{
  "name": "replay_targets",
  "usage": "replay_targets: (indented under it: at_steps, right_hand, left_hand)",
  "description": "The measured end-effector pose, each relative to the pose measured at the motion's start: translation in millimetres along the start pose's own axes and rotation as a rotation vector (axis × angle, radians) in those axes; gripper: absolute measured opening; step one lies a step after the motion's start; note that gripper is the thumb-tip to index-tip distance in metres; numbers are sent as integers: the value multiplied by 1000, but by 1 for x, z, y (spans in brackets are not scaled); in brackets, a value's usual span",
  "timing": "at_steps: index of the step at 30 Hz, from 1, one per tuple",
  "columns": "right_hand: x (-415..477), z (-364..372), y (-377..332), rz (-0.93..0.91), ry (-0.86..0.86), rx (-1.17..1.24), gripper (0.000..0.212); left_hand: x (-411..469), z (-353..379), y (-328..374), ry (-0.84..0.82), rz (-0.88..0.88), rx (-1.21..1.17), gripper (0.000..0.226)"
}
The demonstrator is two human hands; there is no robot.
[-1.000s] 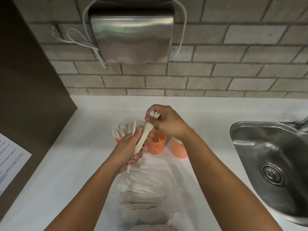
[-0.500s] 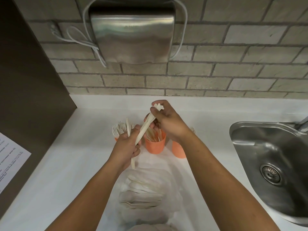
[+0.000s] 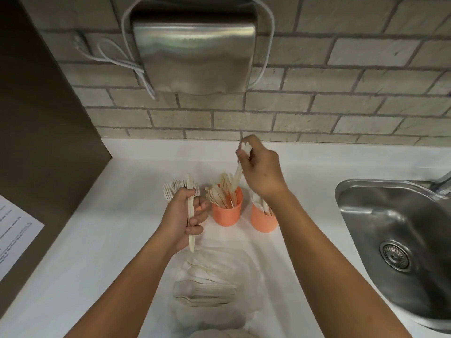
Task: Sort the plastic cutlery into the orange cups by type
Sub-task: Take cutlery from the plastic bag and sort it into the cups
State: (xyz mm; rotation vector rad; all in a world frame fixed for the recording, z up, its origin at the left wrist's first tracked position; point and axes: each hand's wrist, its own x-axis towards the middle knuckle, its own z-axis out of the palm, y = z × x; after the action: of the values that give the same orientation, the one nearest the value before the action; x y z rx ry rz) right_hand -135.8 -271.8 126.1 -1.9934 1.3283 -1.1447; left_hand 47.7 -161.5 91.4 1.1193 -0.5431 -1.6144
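Three orange cups stand in a row on the white counter. The middle cup [image 3: 227, 213] holds several knives, the right cup [image 3: 262, 220] holds spoons, and the left cup is hidden behind my left hand, with only its forks [image 3: 173, 189] showing. My left hand [image 3: 184, 217] grips one pale piece of cutlery [image 3: 190, 215] upright. My right hand [image 3: 260, 167] pinches a small bunch of knives [image 3: 238, 172] by the top, their lower ends dipping into the middle cup.
A clear plastic bag with a pile of unsorted cutlery [image 3: 207, 289] lies near the counter's front. A steel sink [image 3: 400, 240] sits at the right. A steel wall unit [image 3: 195, 50] with a cable hangs above. A paper sheet [image 3: 14, 232] is stuck at the left.
My hands have parted. The right hand pulled the knives away from the left hand and carried them right, over the middle cup. The left hand kept one piece and turned it upright.
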Motion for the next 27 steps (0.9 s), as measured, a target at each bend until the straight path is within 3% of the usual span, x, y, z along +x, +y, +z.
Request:
replay_targets:
  at_steps: [5,7,9,11,14,17,22,24,27]
  right_hand:
    - [-16,29,22,57,-395,-325,26]
    - [-19,32,18,17,-273,-320,32]
    - [-19,29,1,19,-133,-123,27]
    - [-19,26,-17,38,-201,59,19]
    - [-22,30,-34,22,-392,65,16]
    - [-19,36,-34,77,-360,136,8]
    - [-16,32,-36,151,-404,275,4]
    - [-14,30,-37,144,-337,296,5]
    - [-7,19,-37,195,-171,392,3]
  left_hand:
    - [-3,3,0,41,127,83,21]
    - [-5,2,1,49,138,124,15]
    - [-6,1,3,35,139,149,15]
    - [-5,2,2,10,138,172,16]
    - [0,4,-1,-43,118,186,20]
    - [4,7,-1,-51,128,223,14]
    - [5,12,0,-8,136,317,23]
    - [3,15,-1,3,173,339,18]
    - [0,15,-3,50,255,458,33]
